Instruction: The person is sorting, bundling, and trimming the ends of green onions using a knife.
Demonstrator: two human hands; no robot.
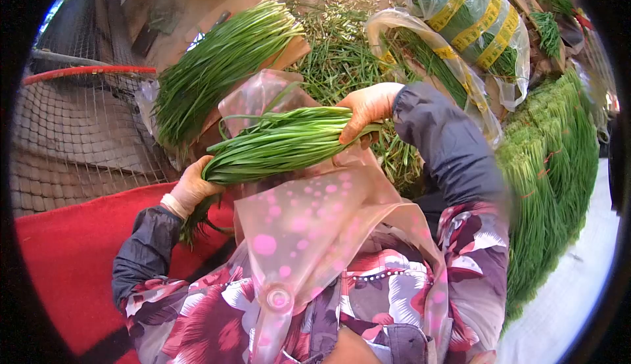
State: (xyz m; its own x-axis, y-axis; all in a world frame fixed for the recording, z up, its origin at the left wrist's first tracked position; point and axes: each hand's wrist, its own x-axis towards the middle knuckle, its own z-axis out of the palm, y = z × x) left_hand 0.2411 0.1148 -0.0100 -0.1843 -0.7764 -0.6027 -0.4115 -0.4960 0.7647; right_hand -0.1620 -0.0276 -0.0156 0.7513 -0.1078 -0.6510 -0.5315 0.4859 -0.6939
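Note:
A bunch of garlic chives lies crosswise over my lap, on a clear plastic apron with pink dots. My left hand is closed round its left end, where some leaves hang down past the fingers. At the other end, my right hand grips the bunch, its thumb on top and the other fingers mostly hidden beneath. A few loose leaves curl up above the bunch. Just beyond it, a large heap of loose chives rests on a brown board.
Cut trimmings litter the ground ahead. Plastic-wrapped chives with yellow tape lie at the upper right. Along the right side, tied chives are stacked on white sheeting. Netting with a red rim and red cloth are at left.

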